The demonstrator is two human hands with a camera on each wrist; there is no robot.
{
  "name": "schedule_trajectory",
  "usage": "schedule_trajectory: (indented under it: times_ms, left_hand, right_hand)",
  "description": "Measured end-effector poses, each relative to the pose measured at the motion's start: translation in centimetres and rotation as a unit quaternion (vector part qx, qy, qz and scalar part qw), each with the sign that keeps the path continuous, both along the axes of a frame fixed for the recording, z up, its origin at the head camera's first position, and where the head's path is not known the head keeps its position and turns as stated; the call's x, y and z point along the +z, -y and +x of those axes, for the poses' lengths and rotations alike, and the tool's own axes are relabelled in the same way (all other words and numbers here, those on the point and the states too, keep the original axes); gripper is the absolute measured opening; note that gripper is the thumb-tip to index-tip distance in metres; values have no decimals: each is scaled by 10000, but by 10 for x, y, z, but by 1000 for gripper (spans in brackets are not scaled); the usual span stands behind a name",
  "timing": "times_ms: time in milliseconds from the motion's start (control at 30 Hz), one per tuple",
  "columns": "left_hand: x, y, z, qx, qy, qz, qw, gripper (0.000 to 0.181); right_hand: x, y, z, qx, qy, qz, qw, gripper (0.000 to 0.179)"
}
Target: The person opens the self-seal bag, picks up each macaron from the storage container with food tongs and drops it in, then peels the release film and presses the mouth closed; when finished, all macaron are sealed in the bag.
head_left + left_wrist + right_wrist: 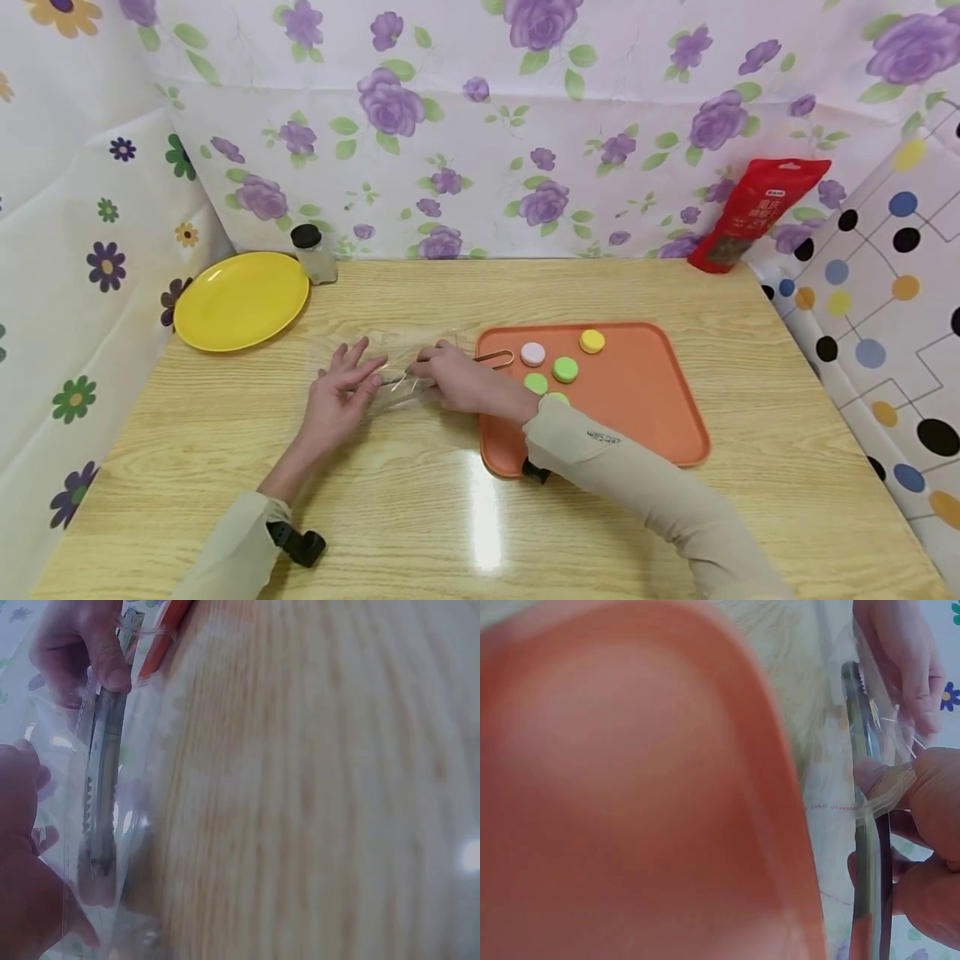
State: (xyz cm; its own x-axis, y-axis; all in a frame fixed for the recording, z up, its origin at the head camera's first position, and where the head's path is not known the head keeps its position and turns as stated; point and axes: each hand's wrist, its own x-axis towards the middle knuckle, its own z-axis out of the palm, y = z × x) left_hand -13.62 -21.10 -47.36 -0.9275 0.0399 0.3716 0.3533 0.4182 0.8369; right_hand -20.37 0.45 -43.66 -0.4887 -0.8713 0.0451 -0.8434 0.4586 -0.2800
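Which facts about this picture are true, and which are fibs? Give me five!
1. The right hand grips silver metal tongs. True.
2. Their toothed tips lie inside a clear plastic bag. True.
3. The round yellow plate sits on the rectangular orange tray. False: the plate is left of the tray.
4. Every small round macaron on the tray is green. False: one is yellow.
5. A red plastic packet leans at the wooden table's back right. True.

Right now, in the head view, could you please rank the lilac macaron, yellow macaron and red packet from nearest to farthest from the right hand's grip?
1. Lilac macaron: on the orange tray, just right of the right hand.
2. Yellow macaron: farther right on the tray.
3. Red packet: back right, beyond the tray.
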Motion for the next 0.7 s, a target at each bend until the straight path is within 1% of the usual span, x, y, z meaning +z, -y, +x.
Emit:
schedule_trajectory:
  times_ms: [133, 300, 367, 467, 567, 700]
  left_hand:
    - [-1, 0, -1, -30, -41, 9, 10000, 25]
    - [-2, 2, -2, -114, -33, 280, 9995, 25]
    - [-3, 2, -2, -119, -60, 357, 9993, 25]
    - [-4, 4, -1, -119, -100, 394, 9991, 25]
    - [-4, 4, 1, -79, -131, 373, 9992, 24]
    - [-1, 4, 2, -22, -173, 383, 9991, 20]
  right_hand:
    - [1, -2, -1, -51, 2, 109, 9999, 37]
    - [7, -13, -2, -108, 87, 218, 9997, 41]
    - [9, -21, -3, -124, 103, 147, 9998, 41]
    - [12, -39, -1, -141, 135, -58, 9998, 40]
    - [15, -65, 1, -186, 196, -340, 9991, 37]
    - [19, -107, 6, -526, 308, -626, 9962, 38]
